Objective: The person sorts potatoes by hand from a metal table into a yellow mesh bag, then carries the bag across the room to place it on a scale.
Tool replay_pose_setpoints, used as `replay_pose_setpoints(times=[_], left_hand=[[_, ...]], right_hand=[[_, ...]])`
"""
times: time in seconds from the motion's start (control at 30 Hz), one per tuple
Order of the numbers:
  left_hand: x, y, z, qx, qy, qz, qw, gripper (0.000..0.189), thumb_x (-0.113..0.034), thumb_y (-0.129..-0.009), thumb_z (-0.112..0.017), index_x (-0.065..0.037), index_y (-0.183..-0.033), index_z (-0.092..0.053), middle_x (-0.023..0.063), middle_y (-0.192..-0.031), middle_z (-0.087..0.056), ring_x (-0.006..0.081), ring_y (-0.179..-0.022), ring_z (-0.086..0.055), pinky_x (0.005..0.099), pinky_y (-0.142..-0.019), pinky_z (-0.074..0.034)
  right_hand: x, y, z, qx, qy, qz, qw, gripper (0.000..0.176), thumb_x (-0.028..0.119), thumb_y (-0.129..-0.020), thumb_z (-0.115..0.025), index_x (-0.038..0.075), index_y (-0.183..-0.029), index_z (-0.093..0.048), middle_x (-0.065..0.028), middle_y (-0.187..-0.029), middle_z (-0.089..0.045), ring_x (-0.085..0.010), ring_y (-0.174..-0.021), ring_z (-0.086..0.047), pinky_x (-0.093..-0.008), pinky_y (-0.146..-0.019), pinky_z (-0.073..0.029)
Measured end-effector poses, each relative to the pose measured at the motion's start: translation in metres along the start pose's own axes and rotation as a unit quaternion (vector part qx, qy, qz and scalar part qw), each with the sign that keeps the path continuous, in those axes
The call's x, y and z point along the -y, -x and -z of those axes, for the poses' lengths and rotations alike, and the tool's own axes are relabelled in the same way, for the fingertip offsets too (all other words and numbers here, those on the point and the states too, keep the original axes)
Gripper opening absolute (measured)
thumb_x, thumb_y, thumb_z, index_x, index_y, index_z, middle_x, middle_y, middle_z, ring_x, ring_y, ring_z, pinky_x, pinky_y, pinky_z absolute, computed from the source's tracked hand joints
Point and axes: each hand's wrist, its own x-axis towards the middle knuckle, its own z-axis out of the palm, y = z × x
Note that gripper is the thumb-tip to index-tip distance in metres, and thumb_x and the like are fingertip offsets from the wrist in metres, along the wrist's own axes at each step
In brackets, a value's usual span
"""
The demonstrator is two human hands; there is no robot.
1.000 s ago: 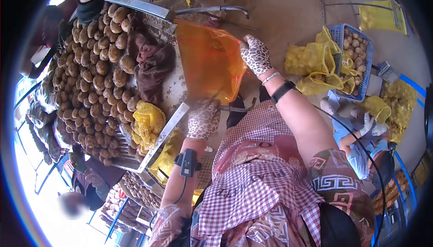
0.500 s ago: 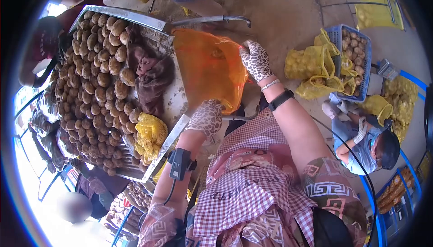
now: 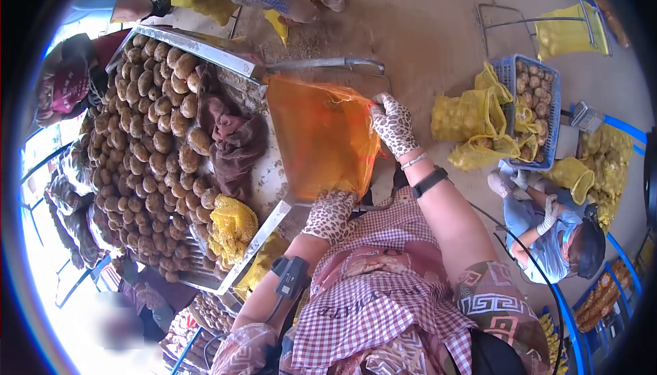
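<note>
An orange mesh bag [image 3: 316, 139] hangs spread wide at the end of the potato table, with its mouth toward me. My right hand [image 3: 394, 127], in a leopard-print glove, is closed on the bag's right rim. My left hand [image 3: 330, 215], gloved alike, grips the bag's near edge, its fingertips partly hidden by the orange mesh. Left of the bag, many potatoes [image 3: 147, 149] cover the sorting table. A dark brown cloth [image 3: 236, 142] lies between them and the bag. A bunched yellow mesh bag [image 3: 233, 228] rests at the table's near corner.
A metal bar [image 3: 328, 62] juts out beyond the bag. To the right stand filled yellow mesh bags [image 3: 469, 115] and a blue crate [image 3: 505, 72] of potatoes. A seated person [image 3: 547, 231] in blue is beside them. Other people stand along the table's far and left sides.
Both hands and the bag sit slightly lower and further right in view. The bag looks more spread out. A person at the top shows more, with a blue patterned garment further left.
</note>
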Motion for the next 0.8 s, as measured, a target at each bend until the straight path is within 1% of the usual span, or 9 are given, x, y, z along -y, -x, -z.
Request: replay_pose_setpoints(times=[0.1, 0.2, 0.27, 0.37, 0.43, 0.53, 0.63, 0.73, 0.8], left_hand=[[0.005, -0.013, 0.016, 0.011, 0.087, 0.053, 0.995, 0.051, -0.031, -0.084, -0.066, -0.005, -0.127, -0.055, 0.016, -0.13, -0.054, 0.0308, -0.125, -0.047, 0.04, -0.108, -0.035], [0.027, -0.036, 0.052, -0.305, 0.0, -0.007, 0.952, 0.036, -0.02, -0.083, -0.065, -0.005, -0.115, -0.063, 0.0147, -0.122, -0.058, 0.0312, -0.115, -0.052, 0.04, -0.102, -0.041], [0.035, -0.061, 0.088, -0.344, -0.045, 0.01, 0.938, 0.037, -0.015, -0.082, -0.063, -0.005, -0.118, -0.06, 0.0157, -0.12, -0.058, 0.033, -0.109, -0.055, 0.0408, -0.095, -0.045], [0.038, -0.098, 0.119, -0.311, -0.115, 0.032, 0.943, 0.034, -0.013, -0.086, -0.055, -0.005, -0.119, -0.06, 0.0125, -0.124, -0.057, 0.03, -0.11, -0.056, 0.0408, -0.094, -0.046], [0.05, -0.118, 0.116, -0.275, -0.16, 0.03, 0.948, 0.036, -0.012, -0.088, -0.051, -0.007, -0.122, -0.058, 0.0127, -0.127, -0.055, 0.0279, -0.11, -0.058, 0.0395, -0.09, -0.049], [0.067, -0.137, 0.114, -0.282, -0.175, -0.016, 0.943, 0.032, -0.012, -0.087, -0.052, -0.007, -0.118, -0.06, 0.014, -0.122, -0.058, 0.0288, -0.103, -0.062, 0.0393, -0.083, -0.052], [0.065, -0.145, 0.121, -0.189, -0.183, 0.068, 0.962, 0.026, -0.013, -0.087, -0.052, -0.008, -0.111, -0.062, 0.0142, -0.112, -0.062, 0.0304, -0.095, -0.064, 0.0393, -0.076, -0.054], [0.066, -0.144, 0.123, -0.307, -0.147, 0.025, 0.94, 0.019, -0.019, -0.088, -0.053, -0.011, -0.102, -0.064, 0.0118, -0.097, -0.066, 0.0301, -0.09, -0.065, 0.041, -0.074, -0.053], [0.07, -0.143, 0.12, -0.351, -0.152, -0.003, 0.924, 0.019, -0.02, -0.087, -0.054, -0.01, -0.101, -0.064, 0.0114, -0.096, -0.066, 0.0299, -0.088, -0.065, 0.0412, -0.074, -0.053]], right_hand=[[0.007, -0.001, -0.004, -0.019, 0.02, 0.004, 1.0, 0.022, 0.016, -0.088, -0.057, 0.005, -0.106, -0.061, -0.0213, -0.099, -0.067, -0.0383, -0.094, -0.063, -0.0447, -0.081, -0.05], [0.013, -0.003, -0.013, -0.032, -0.029, -0.01, 0.999, 0.026, 0.018, -0.089, -0.058, 0.005, -0.11, -0.059, -0.0221, -0.097, -0.067, -0.0361, -0.095, -0.065, -0.0442, -0.083, -0.051], [0.021, 0.0, -0.01, -0.033, -0.031, -0.017, 0.999, 0.029, 0.022, -0.088, -0.06, 0.004, -0.111, -0.059, -0.0219, -0.099, -0.067, -0.0361, -0.096, -0.064, -0.0437, -0.084, -0.05], [0.014, -0.002, -0.009, -0.037, -0.018, 0.004, 0.999, 0.044, 0.034, -0.087, -0.065, 0.003, -0.118, -0.058, -0.0213, -0.103, -0.067, -0.0355, -0.098, -0.064, -0.0421, -0.087, -0.05], [0.011, -0.004, -0.002, 0.053, 0.096, 0.097, 0.989, 0.052, 0.038, -0.086, -0.066, 0.003, -0.124, -0.056, -0.0209, -0.103, -0.067, -0.0342, -0.098, -0.065, -0.0411, -0.089, -0.049], [0.009, -0.011, 0.008, 0.053, 0.105, 0.117, 0.986, 0.048, 0.035, -0.085, -0.066, 0.004, -0.122, -0.06, -0.0189, -0.104, -0.068, -0.0346, -0.098, -0.064, -0.0403, -0.088, -0.05], [0.021, -0.011, 0.021, 0.022, 0.068, 0.137, 0.988, 0.034, 0.024, -0.081, -0.067, 0.005, -0.109, -0.065, -0.0171, -0.103, -0.068, -0.0355, -0.097, -0.063, -0.0416, -0.085, -0.05], [0.025, -0.017, 0.013, -0.144, 0.136, 0.217, 0.956, 0.031, 0.014, -0.076, -0.066, 0.005, -0.106, -0.065, -0.0177, -0.103, -0.066, -0.0356, -0.095, -0.062, -0.0426, -0.082, -0.05], [0.021, -0.02, -0.002, -0.16, 0.081, 0.186, 0.966, 0.032, 0.014, -0.076, -0.066, 0.005, -0.107, -0.064, -0.0178, -0.102, -0.066, -0.0355, -0.093, -0.063, -0.0426, -0.082, -0.05]])
